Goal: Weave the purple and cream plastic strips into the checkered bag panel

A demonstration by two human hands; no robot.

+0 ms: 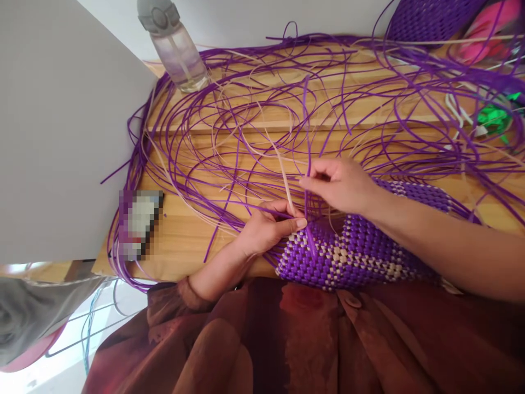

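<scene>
A purple and beige woven piece [320,262], with a flower-like beige pattern, lies at the table's front edge against my clothing. My left hand [266,225] is closed at its upper left corner, thumb pressed on the edge where strips come out. A beige strip [284,174] stands up from beside those fingers. Just above, my right hand [342,183] pinches an upright purple strip [305,123] between thumb and forefinger. The strip's lower part reaches the weave by my left thumb. My right forearm hides part of the woven piece.
Long loose purple and beige strips [197,109] loop over the wooden table [180,241]. A grey-lidded clear bottle [176,52] stands at the back left. A blurred-out phone-like object [139,224] lies left. Purple weaving [430,22] and a green crinkled item [494,117] are at right.
</scene>
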